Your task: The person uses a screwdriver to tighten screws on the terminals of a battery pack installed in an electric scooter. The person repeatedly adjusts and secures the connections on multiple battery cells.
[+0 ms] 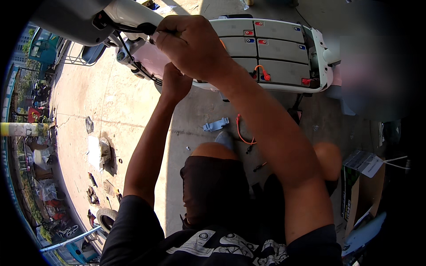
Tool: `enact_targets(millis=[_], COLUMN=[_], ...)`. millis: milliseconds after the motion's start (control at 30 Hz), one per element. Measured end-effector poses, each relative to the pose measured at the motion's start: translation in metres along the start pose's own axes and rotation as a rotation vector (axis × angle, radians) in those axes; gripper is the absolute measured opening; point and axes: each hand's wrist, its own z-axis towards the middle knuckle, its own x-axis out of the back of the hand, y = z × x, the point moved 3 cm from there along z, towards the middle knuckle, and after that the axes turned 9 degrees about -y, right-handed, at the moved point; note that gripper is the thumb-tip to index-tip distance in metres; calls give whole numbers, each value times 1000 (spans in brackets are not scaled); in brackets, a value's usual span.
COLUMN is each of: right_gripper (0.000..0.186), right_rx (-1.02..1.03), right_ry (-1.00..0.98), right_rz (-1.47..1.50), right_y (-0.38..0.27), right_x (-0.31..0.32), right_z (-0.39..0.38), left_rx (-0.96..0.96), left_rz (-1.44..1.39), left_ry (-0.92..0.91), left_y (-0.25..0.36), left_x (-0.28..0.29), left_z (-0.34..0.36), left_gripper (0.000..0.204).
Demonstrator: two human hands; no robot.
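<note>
Black printed cloth T-shirt (222, 244) nearest. Right hand (191, 46): fingers curled, contents hidden; black flexible cable (145, 29) at their left edge. Left hand (176, 83): curled just below, can't tell grip. I'd steady wrists, avoid kinking cable.

From my remote view, I see a dark short-sleeved T-shirt (222, 259) with a white print (233, 244) of vehicle drawings across its front. Below, I make out dark shorts (215, 186) and a blue-grey shoe (224, 140).
</note>
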Motion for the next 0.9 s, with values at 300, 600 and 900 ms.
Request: enact_targets(millis=[300, 600, 900], right_gripper=[16, 8, 7], right_rx=[-87, -33, -16], right_ry=[-201, 37, 267], right_rz=[254, 114, 154], right_y=[5, 2, 1], right_x=[-14, -10, -32], right_z=[7, -1, 15], left_rx=[-115, -167, -143], left_rz=[180, 39, 16], left_ry=[124, 254, 309], left_y=[-44, -58, -68], left_x=[-41, -54, -60], left_z=[-24, -28, -27], left_gripper=[35, 25, 27])
